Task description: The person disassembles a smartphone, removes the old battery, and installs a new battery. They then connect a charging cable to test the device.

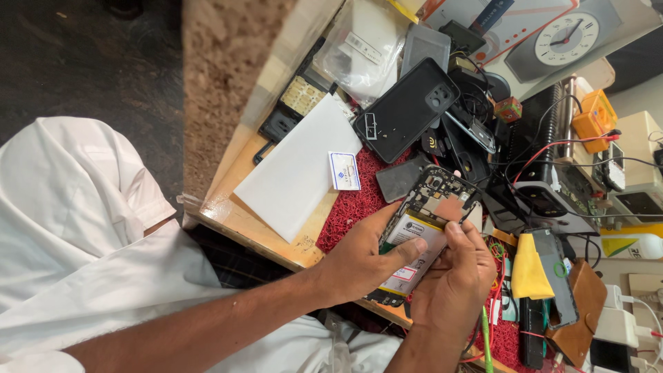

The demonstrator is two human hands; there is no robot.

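My left hand [366, 259] grips an opened smartphone [423, 207] from its side, thumb lying across the white-labelled battery. The back cover is off, so the dark circuit board and camera parts at its far end are exposed. My right hand [452, 280] is at the phone's other edge, fingertips pressing on the board area beside the battery. I cannot tell whether a small part or tool is pinched between those fingers. The phone is held just above a red textured mat [349, 211].
A black phone back cover [407, 107], a white sheet [297, 166] and a small card [344, 170] lie on the wooden bench. Further off are tangled wires, a bench instrument [552, 183], a yellow cloth [528, 269] by another phone, and a clock [568, 38].
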